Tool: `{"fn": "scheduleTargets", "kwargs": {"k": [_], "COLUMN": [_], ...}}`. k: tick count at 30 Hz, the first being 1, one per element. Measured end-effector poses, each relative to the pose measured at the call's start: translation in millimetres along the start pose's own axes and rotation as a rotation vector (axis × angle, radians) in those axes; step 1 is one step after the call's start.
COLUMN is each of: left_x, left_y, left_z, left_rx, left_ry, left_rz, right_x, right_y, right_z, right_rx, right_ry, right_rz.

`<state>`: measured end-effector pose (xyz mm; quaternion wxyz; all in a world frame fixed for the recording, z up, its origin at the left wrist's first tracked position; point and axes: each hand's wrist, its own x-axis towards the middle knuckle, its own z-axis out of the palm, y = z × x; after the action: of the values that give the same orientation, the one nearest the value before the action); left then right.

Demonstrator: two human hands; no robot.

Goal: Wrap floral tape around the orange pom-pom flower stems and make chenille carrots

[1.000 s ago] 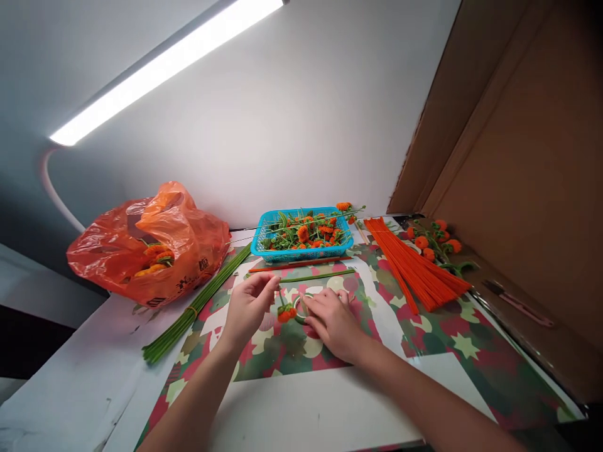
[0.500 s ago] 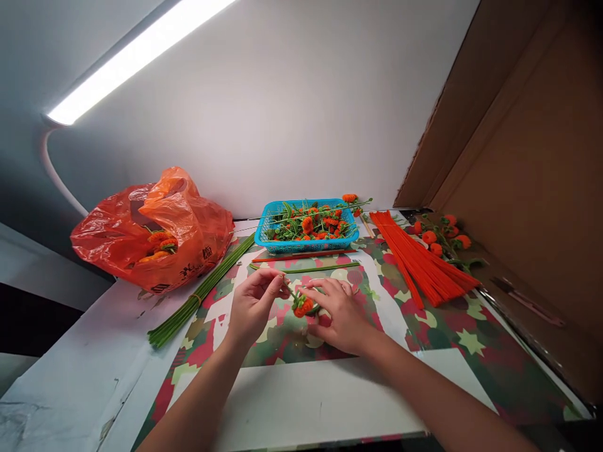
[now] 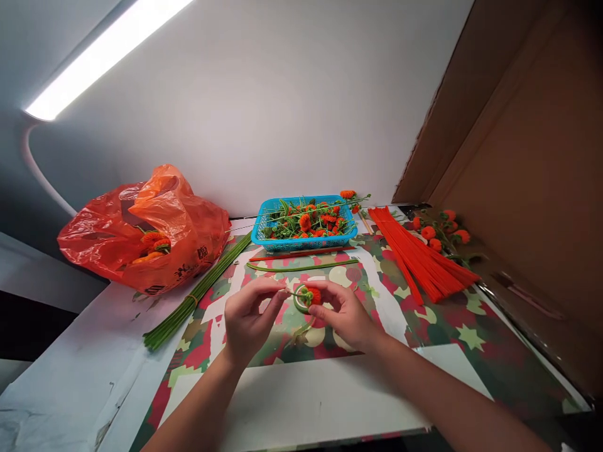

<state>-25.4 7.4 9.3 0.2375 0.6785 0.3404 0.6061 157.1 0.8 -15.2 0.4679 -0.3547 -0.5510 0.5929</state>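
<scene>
Above the middle of the table I hold a small orange pipe-cleaner flower (image 3: 315, 295) with green at its base. My right hand (image 3: 346, 316) closes thumb and fingers around the bloom. My left hand (image 3: 252, 317) pinches the tip of its thin green stem (image 3: 294, 293); the exact grip is hidden by the fingers. Just behind the flower a roll of green tape (image 3: 300, 306) shows, partly covered. Beyond the hands lie a green pipe cleaner (image 3: 301, 267) and a red one (image 3: 301, 253), both crosswise.
A blue basket (image 3: 257, 235) holds several orange flowers. To the left are an orange plastic bag (image 3: 198, 220) and a bundle of green pipe cleaners (image 3: 174, 320). Red pipe cleaners (image 3: 424, 263) fan out at right, beside more flowers (image 3: 436, 235) and a cardboard wall (image 3: 518, 138).
My right hand's fingers have closed around the bloom, which now points right instead of hanging downward. The left hand still pinches the stem's end. The view has shifted slightly.
</scene>
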Motion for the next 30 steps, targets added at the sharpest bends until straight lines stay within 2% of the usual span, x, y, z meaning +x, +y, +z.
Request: {"fn": "scheduleTargets", "kwargs": {"k": [4,7,11,13,15,17,18,20,22,24,27,30], "left_x": [5.6,12.8,15.2,11.3,5.5,-0.1,-2.5,-5.9,-7.9,-8.9,-10.6,-13.6], "left_y": [2.1,2.5,1.9,1.3,0.1,-1.8,-2.9,-5.1,-6.9,-8.9,-13.3,-19.1], "left_z": [-4.7,-8.5,-10.7,-8.9,-5.0,0.2,2.9,8.0,12.0,15.2,19.5,23.4], "left_rx": [0.057,-0.014,-0.223,-0.341,-0.467,-0.529,-0.5,-0.309,-0.068,0.085,0.12,0.054], "left_ry": [-0.064,-0.234,-0.629,-0.75,-0.813,-0.767,-0.703,-0.567,-0.479,-0.408,-0.333,-0.303], "left_rz": [-0.221,-0.542,-1.01,-1.147,-1.218,-1.173,-1.089,-0.845,-0.61,-0.473,-0.431,-0.468], "right_x": [2.3,3.1,0.8,-0.6,-1.1,-0.2,0.8,3.0,4.3,3.7,-0.1,-4.2], "right_y": [-3.2,-6.8,-10.6,-11.1,-11.1,-11.1,-11.2,-11.8,-12.9,-14.3,-15.7,-14.6], "right_z": [-4.7,-11.5,-19.3,-20.4,-19.4,-17.6,-16.9,-16.3,-16.3,-15.7,-12.4,-7.1], "right_rx": [-0.22,-0.409,-0.59,-0.614,-0.556,-0.409,-0.302,-0.071,0.099,0.156,0.138,0.092], "right_ry": [0.169,0.225,0.104,0.035,0.039,0.103,0.13,0.135,0.081,0.03,0.003,0.014], "right_rz": [-0.217,-0.422,-0.613,-0.659,-0.637,-0.53,-0.464,-0.354,-0.276,-0.206,-0.131,-0.161]}}
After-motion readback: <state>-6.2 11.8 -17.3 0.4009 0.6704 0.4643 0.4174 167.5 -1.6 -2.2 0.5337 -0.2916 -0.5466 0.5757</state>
